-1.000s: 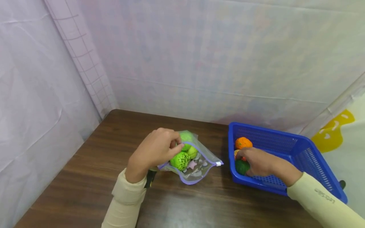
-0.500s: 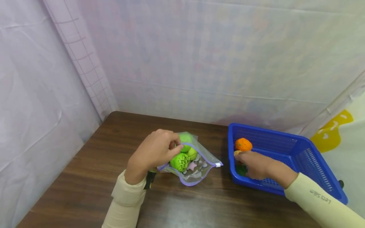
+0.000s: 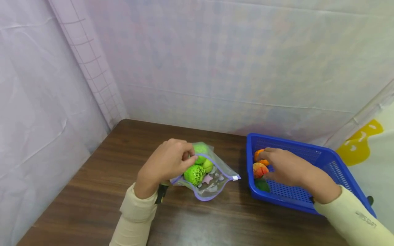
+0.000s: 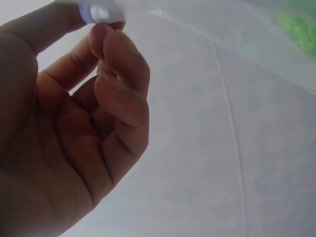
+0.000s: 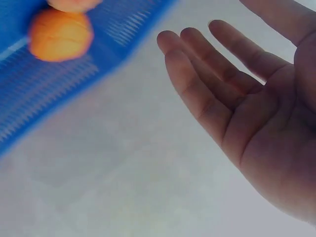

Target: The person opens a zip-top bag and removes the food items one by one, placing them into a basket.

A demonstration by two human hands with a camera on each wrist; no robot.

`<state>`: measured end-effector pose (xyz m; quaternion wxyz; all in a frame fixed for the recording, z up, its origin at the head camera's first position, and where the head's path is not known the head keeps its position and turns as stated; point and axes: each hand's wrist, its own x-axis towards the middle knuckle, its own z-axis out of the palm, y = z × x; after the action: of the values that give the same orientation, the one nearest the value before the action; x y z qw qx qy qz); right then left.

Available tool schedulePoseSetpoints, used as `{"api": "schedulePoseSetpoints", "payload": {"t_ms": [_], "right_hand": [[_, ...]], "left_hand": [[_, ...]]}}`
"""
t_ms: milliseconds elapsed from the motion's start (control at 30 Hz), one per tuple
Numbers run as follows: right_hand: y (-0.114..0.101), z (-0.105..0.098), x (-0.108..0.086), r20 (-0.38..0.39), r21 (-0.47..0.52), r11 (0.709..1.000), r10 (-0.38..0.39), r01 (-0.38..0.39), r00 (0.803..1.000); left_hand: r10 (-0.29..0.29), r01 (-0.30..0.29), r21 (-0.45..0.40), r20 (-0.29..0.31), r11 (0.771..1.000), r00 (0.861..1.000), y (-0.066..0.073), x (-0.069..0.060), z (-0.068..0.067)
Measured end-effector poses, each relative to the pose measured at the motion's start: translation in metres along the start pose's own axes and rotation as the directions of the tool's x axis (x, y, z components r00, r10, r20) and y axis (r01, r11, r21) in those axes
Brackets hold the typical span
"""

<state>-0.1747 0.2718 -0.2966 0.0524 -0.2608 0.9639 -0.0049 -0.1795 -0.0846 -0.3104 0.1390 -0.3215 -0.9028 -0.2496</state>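
- On the dark brown wood-grain table (image 3: 92,191), centre: transparent plastic bag with purple-edged mouth (image 3: 226,167), gaping, green rounded pieces (image 3: 194,175) inside.
- At its left: left hand (image 3: 167,160), thumb and finger pinching the bag's edge.
- Right: blue perforated plastic basket (image 3: 283,202); right hand (image 3: 287,171) above, fingers extended, parted.
- Basket's left side, far to near: orange ball (image 5: 61,37), red-orange rounded piece (image 3: 260,170), dark green piece (image 3: 262,185).

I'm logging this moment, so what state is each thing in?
Zip bag, mouth open, green pieces inside
Zip slider, at the mouth's right end in the head view
Blue basket, upright, open-topped
Left hand, pinching the bag's edge
Right hand, open, holding nothing, over the basket
Orange ball, in the basket, ungripped
Red-orange ball, in the basket, ungripped
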Motion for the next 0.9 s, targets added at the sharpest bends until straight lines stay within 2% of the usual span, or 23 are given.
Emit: {"api": "schedulePoseSetpoints", "payload": {"t_ms": [167,233,267,300,333,400,500,567,667,700,767,833,867,900], "right_hand": [[-0.022,-0.022,-0.012,-0.144,-0.046,0.997,-0.073,0.067,0.987],[-0.034,-0.029,-0.015,-0.229,-0.045,0.994,-0.105,0.098,0.968],[-0.041,-0.032,-0.017,-0.287,-0.045,0.992,-0.127,0.119,0.95],[-0.047,-0.035,-0.018,-0.347,-0.044,0.989,-0.151,0.145,0.926],[-0.054,-0.038,-0.019,-0.417,-0.042,0.982,-0.182,0.182,0.89],[-0.068,-0.042,-0.021,-0.55,-0.032,0.966,-0.232,0.258,0.802],[-0.09,-0.044,-0.021,-0.689,-0.011,0.928,-0.277,0.373,0.67],[-0.106,-0.043,-0.02,-0.74,0.018,0.901,-0.279,0.433,0.612],[-0.125,-0.037,-0.014,-0.79,0.031,0.86,-0.291,0.509,0.539],[-0.13,-0.034,-0.011,-0.797,0.033,0.849,-0.297,0.528,0.526],[-0.138,-0.026,-0.004,-0.796,0.029,0.835,-0.313,0.55,0.518],[-0.144,-0.015,0.004,-0.773,0.037,0.827,-0.332,0.561,0.54],[-0.145,-0.01,0.007,-0.755,0.052,0.826,-0.335,0.561,0.563],[-0.146,-0.004,0.011,-0.742,0.064,0.823,-0.339,0.564,0.579]], "left_hand": [[-0.005,0.005,0.004,-0.008,1.0,1.0,0.0,-0.001,0.001],[-0.012,0.012,0.009,-0.011,1.0,1.0,-0.001,-0.002,0.0],[-0.014,0.015,0.012,-0.012,1.0,1.0,-0.002,-0.002,0.0],[-0.016,0.016,0.014,-0.013,1.0,1.0,-0.002,-0.003,-0.001],[-0.016,0.016,0.016,-0.014,1.0,1.0,-0.003,-0.003,-0.001],[-0.015,0.015,0.018,-0.015,1.0,1.0,-0.004,-0.004,-0.002],[-0.013,0.013,0.013,-0.016,1.0,1.0,-0.005,-0.005,-0.003],[-0.013,0.013,0.01,-0.018,1.0,1.0,-0.006,-0.006,-0.003],[-0.011,0.012,0.011,-0.032,1.0,0.999,-0.006,-0.007,-0.002],[-0.008,0.008,0.01,-0.038,1.0,0.999,-0.006,-0.007,-0.002],[0.0,0.0,0.006,-0.044,1.0,0.999,-0.006,-0.007,-0.002],[0.007,-0.007,0.003,-0.048,1.0,0.999,-0.007,-0.007,-0.001],[0.012,-0.012,0.0,-0.048,1.0,0.999,-0.007,-0.007,-0.001],[0.014,-0.014,-0.001,-0.047,1.0,0.999,-0.007,-0.007,-0.001]]}}
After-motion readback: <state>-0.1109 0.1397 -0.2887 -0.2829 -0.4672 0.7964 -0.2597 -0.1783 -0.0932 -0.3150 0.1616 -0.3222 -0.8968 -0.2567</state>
